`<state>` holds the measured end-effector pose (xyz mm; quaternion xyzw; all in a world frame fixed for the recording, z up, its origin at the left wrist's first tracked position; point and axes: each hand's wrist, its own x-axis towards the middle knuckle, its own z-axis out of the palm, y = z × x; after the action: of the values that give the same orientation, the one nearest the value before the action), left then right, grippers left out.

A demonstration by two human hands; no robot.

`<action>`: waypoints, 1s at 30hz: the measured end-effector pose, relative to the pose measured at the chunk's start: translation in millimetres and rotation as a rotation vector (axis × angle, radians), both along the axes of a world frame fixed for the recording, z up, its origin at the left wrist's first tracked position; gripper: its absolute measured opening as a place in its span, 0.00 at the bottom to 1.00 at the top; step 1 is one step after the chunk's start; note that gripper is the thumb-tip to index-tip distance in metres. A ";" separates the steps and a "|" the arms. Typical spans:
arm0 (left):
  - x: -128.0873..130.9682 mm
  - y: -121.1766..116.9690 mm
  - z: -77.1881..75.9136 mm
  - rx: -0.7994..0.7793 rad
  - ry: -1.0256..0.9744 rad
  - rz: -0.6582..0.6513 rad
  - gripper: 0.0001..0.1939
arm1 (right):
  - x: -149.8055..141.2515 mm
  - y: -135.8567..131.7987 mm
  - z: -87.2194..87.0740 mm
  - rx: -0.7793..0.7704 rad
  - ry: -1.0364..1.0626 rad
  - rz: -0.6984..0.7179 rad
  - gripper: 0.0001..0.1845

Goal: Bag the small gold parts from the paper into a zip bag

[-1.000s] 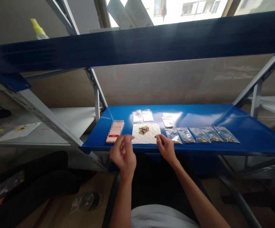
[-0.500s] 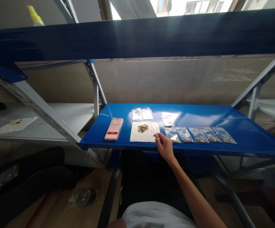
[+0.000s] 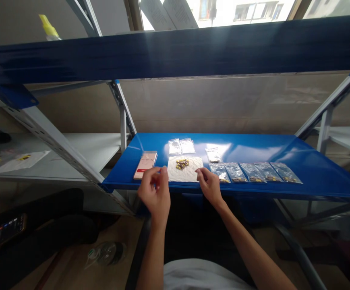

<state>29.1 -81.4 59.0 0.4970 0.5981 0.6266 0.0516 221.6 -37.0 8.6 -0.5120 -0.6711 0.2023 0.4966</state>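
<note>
Head view: left hand (image 3: 155,191), right hand (image 3: 210,185) apart near cloth (image 3: 189,174) edge; contact unclear.

Left hand (image 3: 154,191) raised, fingers (image 3: 164,177) curled, right hand (image 3: 210,184) bent inward, forearms (image 3: 152,249) bare

A pale top (image 3: 201,274), white or light grey, shows soft creases across the front. The trousers (image 3: 183,233) are black or very dark, their details lost in shadow. The slim forearms (image 3: 247,246) and hands (image 3: 210,186) are bare, narrowing at the wrists (image 3: 159,223).
</note>
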 end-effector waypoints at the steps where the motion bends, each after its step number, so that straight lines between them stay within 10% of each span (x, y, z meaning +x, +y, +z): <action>1: -3.5 12.9 -4.1 -0.016 -0.009 -0.006 0.14 | 1.2 9.0 3.2 -0.005 -0.017 -0.019 0.17; 8: -29.5 106.9 -34.3 -0.377 0.170 -0.153 0.13 | 3.4 124.9 27.8 -0.174 -0.255 -0.093 0.10; 14: -12.1 132.4 -22.2 -0.367 0.236 -0.199 0.08 | -18.4 172.2 25.3 -0.305 -0.298 -0.203 0.13; 23: 29.8 168.7 4.5 -0.344 0.173 -0.189 0.17 | -13.9 155.2 32.1 -0.270 -0.070 -0.194 0.14; 30: 47.1 122.7 22.0 -0.419 0.045 -0.340 0.36 | -17.9 72.5 34.1 -0.096 0.284 0.058 0.17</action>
<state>76.1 41.2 81.0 0.5827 0.6235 0.4602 0.2446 203.7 35.5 42.8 -0.4815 -0.5981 0.3187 0.5557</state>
